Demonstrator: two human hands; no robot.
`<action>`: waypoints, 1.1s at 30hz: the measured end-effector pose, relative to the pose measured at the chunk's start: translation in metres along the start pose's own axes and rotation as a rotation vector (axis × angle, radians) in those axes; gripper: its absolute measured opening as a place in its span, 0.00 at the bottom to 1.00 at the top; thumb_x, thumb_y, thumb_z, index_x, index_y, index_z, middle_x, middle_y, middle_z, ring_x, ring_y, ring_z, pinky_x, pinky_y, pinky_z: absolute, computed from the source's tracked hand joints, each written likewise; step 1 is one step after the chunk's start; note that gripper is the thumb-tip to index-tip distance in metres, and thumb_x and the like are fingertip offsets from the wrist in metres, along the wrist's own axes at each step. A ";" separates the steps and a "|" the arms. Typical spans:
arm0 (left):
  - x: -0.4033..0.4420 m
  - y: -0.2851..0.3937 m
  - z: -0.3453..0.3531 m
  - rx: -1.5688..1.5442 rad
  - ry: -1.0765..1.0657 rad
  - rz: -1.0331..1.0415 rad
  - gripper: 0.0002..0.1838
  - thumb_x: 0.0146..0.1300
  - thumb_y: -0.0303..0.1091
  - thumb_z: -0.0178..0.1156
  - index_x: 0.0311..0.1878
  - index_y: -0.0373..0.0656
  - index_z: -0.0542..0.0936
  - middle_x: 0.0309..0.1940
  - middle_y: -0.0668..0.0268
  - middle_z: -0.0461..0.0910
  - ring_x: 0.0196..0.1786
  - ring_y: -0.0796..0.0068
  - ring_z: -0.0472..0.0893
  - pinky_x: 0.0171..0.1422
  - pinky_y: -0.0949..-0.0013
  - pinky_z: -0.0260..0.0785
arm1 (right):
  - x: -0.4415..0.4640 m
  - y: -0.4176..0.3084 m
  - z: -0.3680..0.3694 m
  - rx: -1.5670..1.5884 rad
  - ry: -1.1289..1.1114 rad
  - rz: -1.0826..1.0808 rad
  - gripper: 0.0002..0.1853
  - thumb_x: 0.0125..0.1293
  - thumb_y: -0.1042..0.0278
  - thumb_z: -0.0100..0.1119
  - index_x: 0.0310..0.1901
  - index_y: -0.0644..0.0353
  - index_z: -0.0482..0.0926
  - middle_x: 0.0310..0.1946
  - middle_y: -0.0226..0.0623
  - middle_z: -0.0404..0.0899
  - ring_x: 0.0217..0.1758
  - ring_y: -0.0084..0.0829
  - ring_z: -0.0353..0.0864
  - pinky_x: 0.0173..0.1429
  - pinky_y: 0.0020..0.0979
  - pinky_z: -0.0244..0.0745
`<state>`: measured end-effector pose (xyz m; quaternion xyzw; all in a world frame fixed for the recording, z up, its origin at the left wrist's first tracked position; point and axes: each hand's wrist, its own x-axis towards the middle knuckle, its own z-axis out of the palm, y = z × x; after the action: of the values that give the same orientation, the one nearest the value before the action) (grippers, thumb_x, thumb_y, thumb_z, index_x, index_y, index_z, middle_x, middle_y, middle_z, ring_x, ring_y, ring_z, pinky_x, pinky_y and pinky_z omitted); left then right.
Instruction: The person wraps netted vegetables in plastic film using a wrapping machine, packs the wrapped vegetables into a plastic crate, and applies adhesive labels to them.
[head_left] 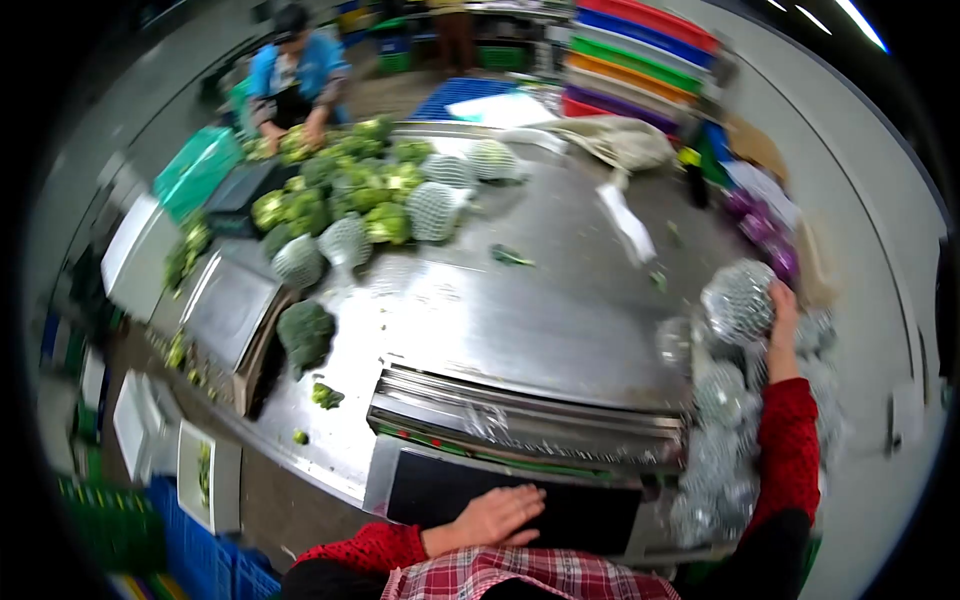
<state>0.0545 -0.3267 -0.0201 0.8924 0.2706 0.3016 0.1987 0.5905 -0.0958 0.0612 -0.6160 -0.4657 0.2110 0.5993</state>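
At the right side of the metal table, my right hand [783, 330] is closed on the outer side of a film-wrapped broccoli head [738, 302] in a white foam net. It is above a pile of similar shiny wrapped heads [715, 450]. My left hand [497, 515] lies with its fingers stretched out on the black plate [420, 490] of the film-wrapping machine, holding nothing. Just beyond that hand runs the machine's metal roller part [530, 415], with some clear film on it.
Bare broccoli heads [385, 222] and netted ones [345, 243] cover the table's far left. A metal scale [230, 305] stands at the left edge. Another person [295, 80] handles broccoli at the far left. Stacked coloured crates [640, 60] and purple bundles [768, 235] are on the right.
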 end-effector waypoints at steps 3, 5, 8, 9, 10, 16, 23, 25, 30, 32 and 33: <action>-0.013 -0.011 0.019 0.130 -0.107 0.067 0.23 0.67 0.43 0.59 0.60 0.41 0.74 0.65 0.59 0.72 0.67 0.64 0.73 0.63 0.63 0.69 | 0.065 0.061 0.022 -0.158 -0.061 0.035 0.30 0.63 0.48 0.64 0.57 0.67 0.74 0.52 0.39 0.77 0.56 0.31 0.74 0.62 0.32 0.66; -0.015 -0.017 0.023 0.202 -0.131 0.072 0.19 0.70 0.35 0.52 0.62 0.42 0.73 0.67 0.60 0.70 0.68 0.65 0.71 0.65 0.62 0.69 | 0.086 0.115 0.038 -0.432 -0.195 0.038 0.33 0.64 0.45 0.62 0.57 0.70 0.74 0.52 0.46 0.78 0.56 0.37 0.75 0.63 0.34 0.66; -0.022 -0.019 0.024 0.167 -0.003 -0.058 0.20 0.65 0.32 0.54 0.60 0.43 0.74 0.67 0.61 0.71 0.69 0.68 0.71 0.68 0.64 0.66 | 0.108 0.199 0.059 -0.989 -0.319 0.315 0.38 0.67 0.38 0.52 0.59 0.72 0.73 0.53 0.58 0.78 0.58 0.50 0.76 0.64 0.41 0.67; -0.021 -0.022 0.015 0.173 0.194 -0.089 0.17 0.62 0.33 0.60 0.54 0.41 0.78 0.62 0.61 0.76 0.65 0.66 0.74 0.66 0.63 0.69 | 0.110 0.190 0.083 -0.995 -0.372 0.293 0.38 0.67 0.38 0.52 0.59 0.72 0.73 0.53 0.58 0.78 0.58 0.50 0.76 0.64 0.41 0.67; -0.012 -0.025 -0.009 0.112 0.330 -0.159 0.15 0.56 0.34 0.68 0.46 0.41 0.82 0.54 0.59 0.81 0.58 0.60 0.80 0.60 0.61 0.74 | 0.096 0.147 0.102 -1.127 -0.353 0.305 0.38 0.68 0.37 0.49 0.59 0.71 0.73 0.55 0.60 0.76 0.60 0.51 0.74 0.65 0.43 0.67; -0.001 -0.160 -0.163 0.575 0.680 -0.615 0.31 0.52 0.32 0.71 0.60 0.36 0.72 0.58 0.50 0.76 0.56 0.51 0.78 0.60 0.59 0.70 | 0.056 0.098 0.141 -1.118 -0.372 -0.098 0.29 0.73 0.48 0.48 0.61 0.66 0.73 0.59 0.53 0.73 0.63 0.50 0.71 0.66 0.42 0.66; 0.032 -0.405 -0.202 0.232 0.913 -1.243 0.46 0.51 0.55 0.72 0.63 0.31 0.67 0.58 0.44 0.74 0.60 0.48 0.75 0.64 0.56 0.67 | -0.079 -0.035 0.245 -0.821 -0.947 -0.443 0.26 0.62 0.52 0.60 0.54 0.62 0.76 0.49 0.46 0.79 0.54 0.46 0.78 0.58 0.41 0.72; 0.040 -0.446 -0.216 0.322 0.969 -1.305 0.47 0.50 0.56 0.72 0.64 0.31 0.67 0.60 0.42 0.73 0.62 0.47 0.74 0.66 0.55 0.66 | -0.079 -0.035 0.248 -0.794 -0.915 -0.454 0.26 0.61 0.50 0.61 0.54 0.62 0.77 0.49 0.46 0.80 0.52 0.46 0.78 0.56 0.42 0.72; 0.040 -0.501 -0.230 0.386 0.909 -1.064 0.49 0.46 0.52 0.76 0.67 0.35 0.67 0.62 0.42 0.72 0.64 0.45 0.72 0.68 0.54 0.65 | -0.082 -0.020 0.246 -0.777 -0.809 -0.483 0.26 0.62 0.47 0.61 0.49 0.63 0.79 0.45 0.46 0.81 0.49 0.47 0.79 0.52 0.43 0.73; 0.030 -0.517 -0.215 0.468 0.772 -1.112 0.50 0.45 0.45 0.77 0.71 0.46 0.63 0.67 0.45 0.62 0.67 0.44 0.66 0.68 0.54 0.65 | -0.077 -0.028 0.245 -0.811 -0.795 -0.437 0.26 0.62 0.46 0.61 0.48 0.63 0.80 0.43 0.47 0.82 0.48 0.46 0.79 0.51 0.43 0.73; 0.030 -0.513 -0.211 0.412 0.844 -1.086 0.49 0.44 0.42 0.78 0.70 0.47 0.63 0.67 0.45 0.61 0.65 0.44 0.68 0.67 0.55 0.64 | -0.079 -0.030 0.245 -0.813 -0.811 -0.421 0.25 0.62 0.45 0.60 0.46 0.63 0.81 0.41 0.46 0.82 0.47 0.46 0.79 0.51 0.43 0.73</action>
<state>-0.2478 0.1288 -0.1166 0.4585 0.7815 0.4223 0.0267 0.3431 -0.0325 0.0186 -0.5607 -0.8117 0.1110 0.1202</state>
